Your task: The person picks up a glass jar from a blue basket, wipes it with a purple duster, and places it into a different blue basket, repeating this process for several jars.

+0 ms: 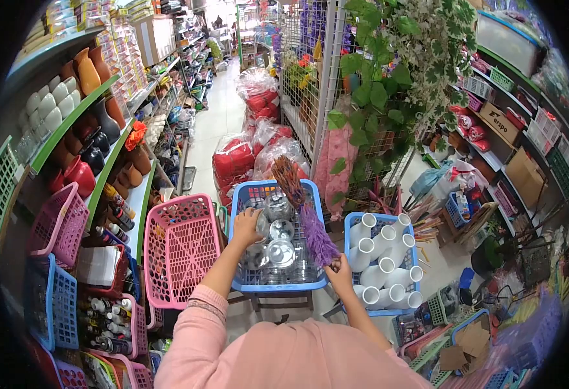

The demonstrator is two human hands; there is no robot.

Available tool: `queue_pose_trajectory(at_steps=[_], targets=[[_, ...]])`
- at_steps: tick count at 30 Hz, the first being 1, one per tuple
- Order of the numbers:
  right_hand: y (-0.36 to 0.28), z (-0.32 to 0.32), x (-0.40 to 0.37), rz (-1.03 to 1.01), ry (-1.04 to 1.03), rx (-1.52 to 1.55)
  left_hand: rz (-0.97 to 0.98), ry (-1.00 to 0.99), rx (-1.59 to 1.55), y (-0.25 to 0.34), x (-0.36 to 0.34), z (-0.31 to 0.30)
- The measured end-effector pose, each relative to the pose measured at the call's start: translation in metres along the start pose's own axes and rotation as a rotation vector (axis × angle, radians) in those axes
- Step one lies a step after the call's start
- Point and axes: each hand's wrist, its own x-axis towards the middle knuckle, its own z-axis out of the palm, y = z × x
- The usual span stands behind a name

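Observation:
In front of me stands a blue plastic basket (318,194) holding several clear glass vessels (280,253). My left hand (247,227) is inside its left side, fingers curled round a clear glass vessel (261,225) partly hidden by the hand. At the basket's near right corner, my right hand (341,273) grips the lower end of a feather duster (318,236). Purple feathers sit near that hand, brown ones at the far end, which lies across the glassware. The duster's handle is hidden in my fingers.
A pink basket (149,259) stands to the left. On the right, a blue basket (350,227) holds several white vases (376,273). Red bundles in plastic (236,159) sit behind on the aisle floor. Shelves of pots (88,72) line the left; hanging leaves (378,94) fill the right.

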Motion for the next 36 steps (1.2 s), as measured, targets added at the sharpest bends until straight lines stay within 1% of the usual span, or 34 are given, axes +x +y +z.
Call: queue_pose_trajectory(at_steps=[2, 4, 5, 7, 8, 10, 11, 12, 13, 14, 16, 17, 18, 20, 21, 22, 24, 25, 29, 32, 33, 35, 36], targets=[[0.002, 0.001, 0.002, -0.018, -0.003, 0.014, 0.017, 0.023, -0.013, -0.003, 0.002, 0.005], [-0.002, 0.004, 0.002, -0.007, -0.003, 0.006, -0.006, -0.157, 0.094, -0.008, 0.0, 0.015], [-0.004, 0.004, 0.001, 0.005, -0.003, -0.001, -0.008, -0.156, 0.092, -0.011, -0.001, 0.021], [0.001, 0.004, 0.003, 0.005, -0.024, -0.026, 0.026, -0.088, 0.046, -0.011, -0.004, 0.024], [0.005, 0.004, 0.003, 0.008, -0.046, -0.049, 0.023, -0.09, 0.046, -0.011, -0.006, 0.026], [0.008, 0.004, 0.004, -0.003, -0.036, -0.059, 0.097, 0.2, 0.188, -0.003, -0.011, 0.025], [0.009, 0.004, 0.004, -0.018, -0.022, -0.068, 0.093, 0.2, 0.189, 0.001, -0.015, 0.024], [0.01, 0.005, 0.004, -0.017, -0.026, -0.067, 0.045, 0.23, 0.123, 0.009, -0.022, 0.02], [0.01, 0.006, 0.004, -0.038, -0.014, -0.033, -0.002, 0.261, 0.058, 0.016, -0.029, 0.014], [0.011, 0.007, 0.005, -0.059, -0.001, 0.002, -0.006, 0.262, 0.062, 0.024, -0.037, 0.009], [0.012, 0.007, 0.006, -0.063, -0.008, 0.0, -0.138, 0.064, 0.023, 0.035, -0.058, 0.003], [0.013, 0.006, 0.005, -0.066, -0.011, -0.006, -0.145, 0.0, 0.077, 0.038, -0.069, 0.0], [0.013, 0.005, 0.004, -0.063, -0.019, -0.005, -0.152, -0.003, 0.079, 0.039, -0.078, 0.004], [0.012, 0.004, 0.005, -0.045, -0.034, -0.012, -0.287, -0.084, 0.183, 0.039, -0.09, 0.011], [0.011, 0.003, 0.005, -0.031, -0.048, -0.038, -0.259, -0.211, 0.208, 0.034, -0.092, 0.012], [0.009, 0.004, 0.004, -0.035, -0.057, -0.037, -0.269, -0.208, 0.21, 0.03, -0.096, 0.013], [0.005, 0.005, 0.002, -0.065, -0.028, 0.002, -0.08, -0.249, 0.437, 0.025, -0.102, 0.013], [0.002, 0.002, 0.003, 0.001, -0.07, -0.093, -0.096, -0.22, 0.422, 0.027, -0.102, 0.015], [-0.003, 0.004, 0.0, -0.03, -0.058, -0.126, -0.114, -0.261, 0.424, 0.031, -0.097, 0.015], [-0.002, 0.005, 0.001, -0.089, -0.008, -0.193, -0.065, -0.075, 0.364, 0.027, -0.098, 0.023], [-0.004, 0.005, 0.0, -0.088, -0.006, -0.181, -0.065, -0.073, 0.362, 0.028, -0.099, 0.021], [-0.003, 0.004, -0.001, -0.087, -0.005, -0.168, -0.07, 0.061, 0.278, 0.036, -0.104, 0.001], [-0.001, 0.002, -0.001, -0.077, -0.005, -0.113, -0.07, 0.063, 0.28, 0.038, -0.105, -0.012]])
